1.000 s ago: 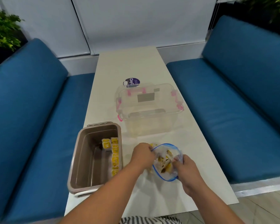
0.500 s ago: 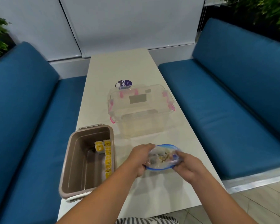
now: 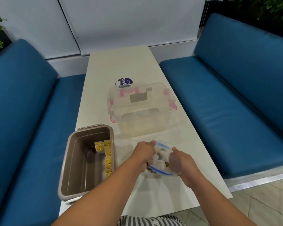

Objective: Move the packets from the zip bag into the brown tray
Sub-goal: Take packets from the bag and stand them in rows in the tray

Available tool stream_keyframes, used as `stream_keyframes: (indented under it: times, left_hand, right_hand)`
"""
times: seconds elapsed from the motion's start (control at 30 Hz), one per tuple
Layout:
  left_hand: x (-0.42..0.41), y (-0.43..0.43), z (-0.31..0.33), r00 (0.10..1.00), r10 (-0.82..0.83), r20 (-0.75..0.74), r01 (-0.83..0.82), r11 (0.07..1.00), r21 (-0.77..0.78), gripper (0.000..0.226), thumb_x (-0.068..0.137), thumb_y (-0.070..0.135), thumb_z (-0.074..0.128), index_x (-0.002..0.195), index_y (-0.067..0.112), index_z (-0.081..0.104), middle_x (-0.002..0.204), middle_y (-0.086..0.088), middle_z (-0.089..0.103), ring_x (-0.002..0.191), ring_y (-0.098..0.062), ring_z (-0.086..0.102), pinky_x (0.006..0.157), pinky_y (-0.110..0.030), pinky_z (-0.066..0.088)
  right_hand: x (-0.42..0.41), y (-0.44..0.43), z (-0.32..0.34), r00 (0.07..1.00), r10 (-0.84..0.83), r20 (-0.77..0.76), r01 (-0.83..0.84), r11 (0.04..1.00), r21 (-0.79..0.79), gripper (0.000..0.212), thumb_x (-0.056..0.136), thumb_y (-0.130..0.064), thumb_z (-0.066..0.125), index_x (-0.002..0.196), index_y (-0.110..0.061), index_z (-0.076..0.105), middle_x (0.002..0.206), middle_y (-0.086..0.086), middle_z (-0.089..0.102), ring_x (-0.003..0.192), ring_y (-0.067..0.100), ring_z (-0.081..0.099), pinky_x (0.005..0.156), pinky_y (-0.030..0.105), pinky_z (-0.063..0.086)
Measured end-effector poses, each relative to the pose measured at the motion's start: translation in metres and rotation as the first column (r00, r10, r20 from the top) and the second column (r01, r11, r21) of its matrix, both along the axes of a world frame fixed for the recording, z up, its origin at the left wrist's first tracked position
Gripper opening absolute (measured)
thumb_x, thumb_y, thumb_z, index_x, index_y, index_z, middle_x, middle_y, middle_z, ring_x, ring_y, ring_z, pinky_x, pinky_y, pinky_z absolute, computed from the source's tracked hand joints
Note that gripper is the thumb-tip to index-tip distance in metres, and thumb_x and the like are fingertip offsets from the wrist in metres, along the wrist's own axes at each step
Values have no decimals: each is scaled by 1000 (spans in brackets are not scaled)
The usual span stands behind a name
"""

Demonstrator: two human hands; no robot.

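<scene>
A clear zip bag (image 3: 161, 158) with a blue seal sits near the table's front edge, its mouth held apart. My left hand (image 3: 143, 154) grips the bag's left rim, fingers curled into the opening. My right hand (image 3: 181, 163) grips the right side of the bag. Pale and yellow packets show blurred inside it. To the left stands the brown tray (image 3: 75, 160), with several yellow packets (image 3: 107, 158) lined along its right wall.
A clear lidded box with pink latches (image 3: 141, 108) stands behind the bag, a purple round pouch (image 3: 125, 82) beyond it. The white table (image 3: 121, 66) runs between two blue benches (image 3: 235, 98). The tray's near end reaches the table's front left edge.
The bag has tipped and its mouth has turned more toward me. Both hands have shifted their hold on its rim, the left one further into the opening.
</scene>
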State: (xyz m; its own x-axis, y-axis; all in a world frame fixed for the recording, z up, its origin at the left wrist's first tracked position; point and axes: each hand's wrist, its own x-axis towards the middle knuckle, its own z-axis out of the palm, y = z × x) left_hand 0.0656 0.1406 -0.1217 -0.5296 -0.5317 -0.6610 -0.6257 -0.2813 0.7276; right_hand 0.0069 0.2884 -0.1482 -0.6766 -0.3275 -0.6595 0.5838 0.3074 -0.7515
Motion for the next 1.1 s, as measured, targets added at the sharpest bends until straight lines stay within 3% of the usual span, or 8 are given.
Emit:
stream_keyframes:
  times: [0.13,0.27,0.33,0.4,0.5,0.67,0.93,1.1]
  left_hand:
    - [-3,-8,-1,995,59,80,-61,998,29,33,98,34,52,113,4,56,80,-9,53,53,-19,42,48,-22,34]
    - [-2,-9,4,972,-184,147,213,952,-219,35,98,17,47,132,12,40,111,-6,54,81,-20,53,59,-29,45]
    - [0,-12,4,895,-320,311,441,741,-507,19,95,18,53,113,22,53,118,-6,50,95,-23,53,74,-31,46]
    - [3,-14,8,790,-361,496,607,350,-713,18,90,16,61,105,27,62,115,-2,49,104,-24,48,86,-34,45]
    - [0,-15,10,648,-510,566,675,40,-737,25,88,12,62,105,30,68,107,1,58,102,-22,53,85,-32,44]
    - [3,-8,13,589,-553,589,726,41,-687,25,84,47,57,101,31,68,96,7,66,94,-19,56,87,-36,45]
    - [2,-1,8,574,-452,683,739,-73,-669,24,87,45,60,101,27,69,90,5,65,84,-20,58,71,-32,40]
    - [2,-5,5,589,-373,717,765,-31,-644,18,91,34,53,92,24,68,78,4,55,76,-20,49,67,-33,33]
  right_hand:
    - [-3,-4,-11,998,54,-38,-53,998,24,48,105,-46,48,102,-2,66,93,13,71,86,32,68,80,42,56]
    - [-3,-10,-13,994,82,-78,-78,996,50,35,107,-37,45,90,-9,59,87,12,64,78,27,62,70,37,48]
    - [-2,-13,-14,990,98,-98,-92,994,61,34,108,-36,43,91,-11,60,86,9,63,77,24,61,66,34,47]
    - [0,-16,-13,988,105,-110,-100,994,54,33,109,-35,42,89,-13,58,80,5,59,71,20,56,60,31,43]
    - [1,-18,-13,991,91,-95,-88,996,29,32,109,-33,43,91,-10,57,79,8,59,72,24,57,65,35,45]
    - [0,-17,-12,995,65,-77,-65,998,9,33,108,-31,44,95,-7,61,86,12,64,78,26,62,67,36,48]
    - [0,-23,-8,995,69,-66,-68,997,26,33,108,-32,45,91,-9,61,88,12,67,81,27,65,71,36,51]
    - [3,-25,-11,996,70,-63,-70,998,10,32,108,-32,46,84,-12,56,78,6,61,70,22,59,66,34,48]
